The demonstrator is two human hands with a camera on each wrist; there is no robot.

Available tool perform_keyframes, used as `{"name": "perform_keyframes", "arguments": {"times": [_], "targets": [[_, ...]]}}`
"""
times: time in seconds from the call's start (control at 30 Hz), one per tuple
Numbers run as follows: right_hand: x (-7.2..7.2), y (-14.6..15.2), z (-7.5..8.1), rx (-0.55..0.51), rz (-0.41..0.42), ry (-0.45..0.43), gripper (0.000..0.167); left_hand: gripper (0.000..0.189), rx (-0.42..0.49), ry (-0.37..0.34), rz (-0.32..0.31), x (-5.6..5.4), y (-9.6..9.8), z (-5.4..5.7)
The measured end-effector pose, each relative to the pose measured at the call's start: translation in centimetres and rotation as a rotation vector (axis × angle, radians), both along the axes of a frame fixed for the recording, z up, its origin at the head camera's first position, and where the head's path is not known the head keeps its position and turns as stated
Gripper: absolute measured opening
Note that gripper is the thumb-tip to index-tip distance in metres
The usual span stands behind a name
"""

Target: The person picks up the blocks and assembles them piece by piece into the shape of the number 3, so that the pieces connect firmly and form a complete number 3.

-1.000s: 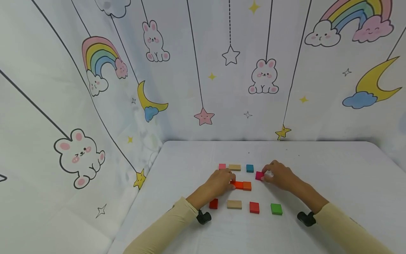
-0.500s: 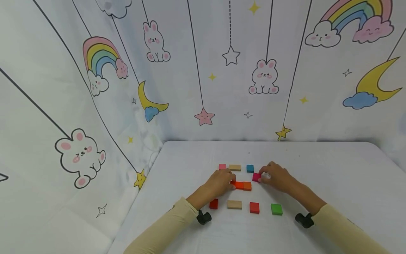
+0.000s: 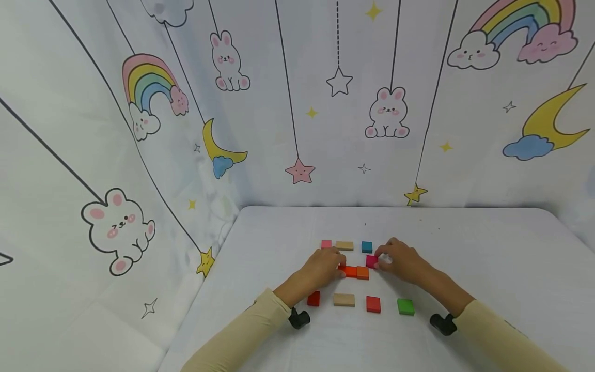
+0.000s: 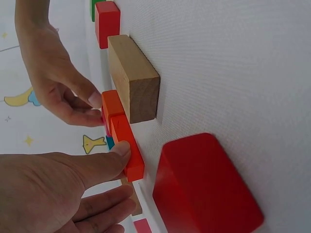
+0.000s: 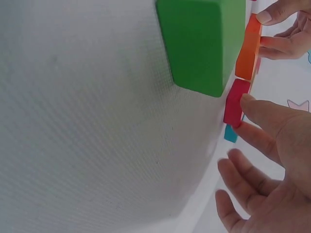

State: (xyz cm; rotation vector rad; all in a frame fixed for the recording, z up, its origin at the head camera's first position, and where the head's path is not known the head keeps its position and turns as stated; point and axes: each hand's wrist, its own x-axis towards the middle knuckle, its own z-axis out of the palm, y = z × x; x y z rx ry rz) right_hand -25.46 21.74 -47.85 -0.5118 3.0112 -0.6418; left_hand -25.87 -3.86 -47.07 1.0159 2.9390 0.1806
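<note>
**Two Hands, Two Blocks on a White Table**

We see the right hand [image 3: 404,261] holding a crimson block [image 3: 371,262] between thumb and forefinger, its other fingers loose and clear of it. The left hand [image 3: 319,267] pinches a red-orange block [image 3: 350,271], with the thumb on the side nearer the person. An orange block [image 3: 363,273] stands between the two sets of fingertips, end to end with the red-orange one; whether it touches the crimson block we cannot tell. Just beyond the right fingertips sits a blue block [image 3: 366,247]. Past the left fingers we find a pink block [image 3: 326,244] and a far wood block [image 3: 345,246]. Closer to the person than the fingers, we count a dark red block [image 3: 313,298], a near wood block [image 3: 344,299], a red block [image 3: 373,304] and a green block [image 3: 406,307], the last directly nearer than the right hand. Behind the table [image 3: 502,258] hangs a printed sheet [image 3: 260,129].
</note>
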Motion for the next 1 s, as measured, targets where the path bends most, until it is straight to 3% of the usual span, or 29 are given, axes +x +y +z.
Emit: {"name": "perform_keyframes", "arguments": {"times": [1.0], "targets": [[0.1,-1.0,0.2,-0.021,0.027,-0.012,0.028,0.027,-0.014,0.023,0.001,-0.4,0.1,-0.7]]}}
